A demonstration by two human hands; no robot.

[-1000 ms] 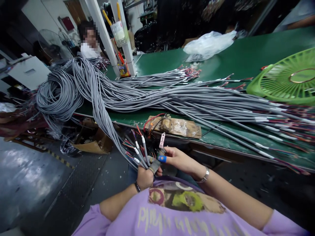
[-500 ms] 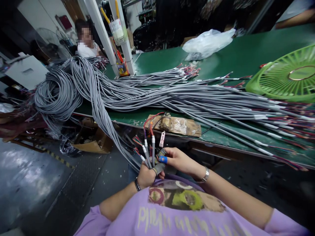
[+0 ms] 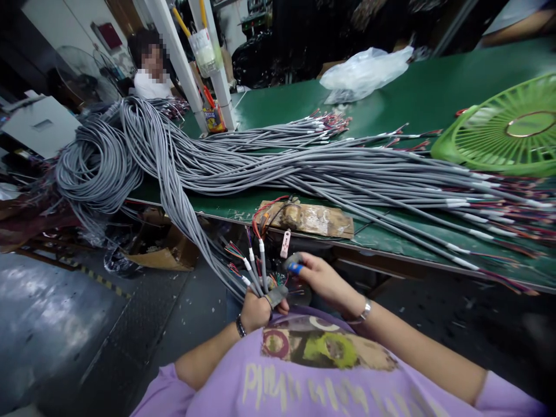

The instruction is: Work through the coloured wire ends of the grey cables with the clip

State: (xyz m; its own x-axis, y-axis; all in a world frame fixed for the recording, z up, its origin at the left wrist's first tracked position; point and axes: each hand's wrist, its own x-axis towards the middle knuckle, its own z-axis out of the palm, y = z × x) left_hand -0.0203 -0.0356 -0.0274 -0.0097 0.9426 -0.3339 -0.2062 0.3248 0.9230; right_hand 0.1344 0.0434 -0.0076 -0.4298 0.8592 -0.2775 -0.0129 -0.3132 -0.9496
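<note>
My left hand (image 3: 256,310) is closed around several grey cable ends (image 3: 257,269) with white sleeves and coloured wire tips that stand up from its fist; a grey finger cover sits on its thumb. My right hand (image 3: 319,280) hovers just to the right, fingers curled, with a blue cover (image 3: 296,268) on one fingertip and a grey one beside it; what it pinches is too small to make out. The held cables run left and up into a big grey cable bundle (image 3: 269,171) draped over the green table (image 3: 391,101).
A taped brown block (image 3: 310,219) with red wires lies at the table's front edge. A green fan grille (image 3: 506,130) sits at right, a plastic bag (image 3: 362,72) at the back, white posts (image 3: 217,69) behind. Another person (image 3: 150,72) sits far left. A cardboard box (image 3: 165,252) lies on the floor.
My right hand has pulled a little away to the right and up from the left fist. The cable ends in my left hand now stand more upright.
</note>
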